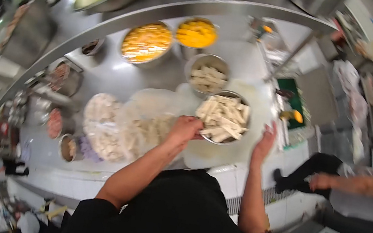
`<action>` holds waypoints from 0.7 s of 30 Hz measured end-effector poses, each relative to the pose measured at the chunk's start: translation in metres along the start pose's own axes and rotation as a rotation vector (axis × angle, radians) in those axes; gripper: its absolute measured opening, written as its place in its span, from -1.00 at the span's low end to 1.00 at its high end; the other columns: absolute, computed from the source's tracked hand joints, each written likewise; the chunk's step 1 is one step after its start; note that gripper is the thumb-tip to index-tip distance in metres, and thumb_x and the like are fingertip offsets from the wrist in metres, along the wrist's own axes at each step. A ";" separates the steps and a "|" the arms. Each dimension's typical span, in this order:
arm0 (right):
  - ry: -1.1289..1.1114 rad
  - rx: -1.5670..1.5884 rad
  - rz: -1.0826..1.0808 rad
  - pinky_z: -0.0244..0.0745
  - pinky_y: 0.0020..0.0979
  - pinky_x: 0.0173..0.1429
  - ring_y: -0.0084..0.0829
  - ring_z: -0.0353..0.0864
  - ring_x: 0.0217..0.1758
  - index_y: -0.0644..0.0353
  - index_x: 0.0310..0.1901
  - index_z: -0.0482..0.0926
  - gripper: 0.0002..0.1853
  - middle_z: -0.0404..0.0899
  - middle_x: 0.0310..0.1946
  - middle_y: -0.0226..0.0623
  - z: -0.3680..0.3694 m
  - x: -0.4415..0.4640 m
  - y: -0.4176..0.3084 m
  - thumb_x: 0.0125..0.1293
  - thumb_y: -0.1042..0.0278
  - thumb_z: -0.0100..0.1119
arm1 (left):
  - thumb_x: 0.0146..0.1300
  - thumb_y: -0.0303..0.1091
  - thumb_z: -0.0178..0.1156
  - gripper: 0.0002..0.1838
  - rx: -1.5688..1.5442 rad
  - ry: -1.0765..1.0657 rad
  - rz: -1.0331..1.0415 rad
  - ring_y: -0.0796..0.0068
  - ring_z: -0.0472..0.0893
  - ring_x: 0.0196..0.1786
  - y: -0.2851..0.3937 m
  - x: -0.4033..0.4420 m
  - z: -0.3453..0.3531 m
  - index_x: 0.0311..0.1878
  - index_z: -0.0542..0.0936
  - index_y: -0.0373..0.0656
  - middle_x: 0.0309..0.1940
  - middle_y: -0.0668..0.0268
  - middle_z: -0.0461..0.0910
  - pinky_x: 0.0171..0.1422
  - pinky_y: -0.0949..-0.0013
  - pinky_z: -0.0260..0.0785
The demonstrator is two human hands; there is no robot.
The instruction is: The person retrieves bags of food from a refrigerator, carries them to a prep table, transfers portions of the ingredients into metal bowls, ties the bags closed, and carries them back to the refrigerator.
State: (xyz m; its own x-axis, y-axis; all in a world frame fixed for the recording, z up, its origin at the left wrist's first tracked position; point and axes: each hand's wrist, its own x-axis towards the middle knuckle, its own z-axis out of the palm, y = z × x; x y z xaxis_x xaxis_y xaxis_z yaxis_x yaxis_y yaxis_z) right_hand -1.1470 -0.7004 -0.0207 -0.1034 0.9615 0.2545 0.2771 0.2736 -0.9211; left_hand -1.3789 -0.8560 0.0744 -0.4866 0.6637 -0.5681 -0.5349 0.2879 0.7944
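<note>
A round metal bowl heaped with pale cut sticks is before me on the worktop. My left hand is closed on the bowl's left rim. To the right of the bowl, apart from it, my right hand is raised with its fingers stretched out and holds nothing. Just behind the bowl stands a second metal bowl with similar pale pieces. Left of my left hand lie clear plastic bags of pale pieces. What the pale sticks are I cannot tell.
Farther back stand a film-covered bowl of orange-yellow pieces and a container of yellow pieces. A metal shelf arches above. At the right, a knife with a yellow handle lies by a green board; another person is nearby.
</note>
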 end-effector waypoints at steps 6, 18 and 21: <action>-0.026 0.189 0.258 0.34 -0.26 0.33 -0.36 0.51 0.18 0.19 0.37 0.33 -0.55 0.50 0.15 -0.19 -0.016 -0.027 -0.007 0.56 0.18 -0.08 | 0.16 -0.47 0.18 -0.89 -0.026 0.010 0.067 0.39 0.64 -0.41 0.082 -0.046 -0.102 -0.38 0.56 -0.34 -0.49 0.29 0.48 -0.11 0.20 0.68; -0.082 0.098 0.335 0.44 -0.45 0.03 -0.51 0.56 -0.08 0.27 0.23 0.46 -0.61 0.55 0.07 -0.32 -0.039 -0.079 -0.033 0.49 0.23 0.03 | 0.22 -0.45 0.19 -0.93 -0.383 0.550 0.419 0.44 0.53 -0.33 0.097 0.086 -0.396 -0.27 0.53 -0.22 -0.35 0.32 0.45 -0.15 0.16 0.71; -0.080 0.079 0.382 0.46 -0.52 -0.06 -0.57 0.55 -0.17 0.26 0.13 0.54 -0.67 0.61 -0.08 -0.33 -0.042 -0.098 -0.043 0.46 0.27 0.09 | 0.19 -0.44 0.24 -0.91 -0.488 0.708 0.425 0.46 0.50 -0.38 0.103 0.116 -0.434 -0.27 0.54 -0.19 -0.37 0.33 0.46 -0.21 0.21 0.66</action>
State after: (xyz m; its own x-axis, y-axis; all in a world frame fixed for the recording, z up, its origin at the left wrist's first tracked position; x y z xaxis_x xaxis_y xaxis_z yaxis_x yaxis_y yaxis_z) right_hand -1.1083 -0.8049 0.0067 -0.0826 0.9879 -0.1316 0.2359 -0.1089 -0.9657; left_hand -1.7899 -1.0490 -0.0025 -0.9251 0.0295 -0.3787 -0.3690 -0.3062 0.8775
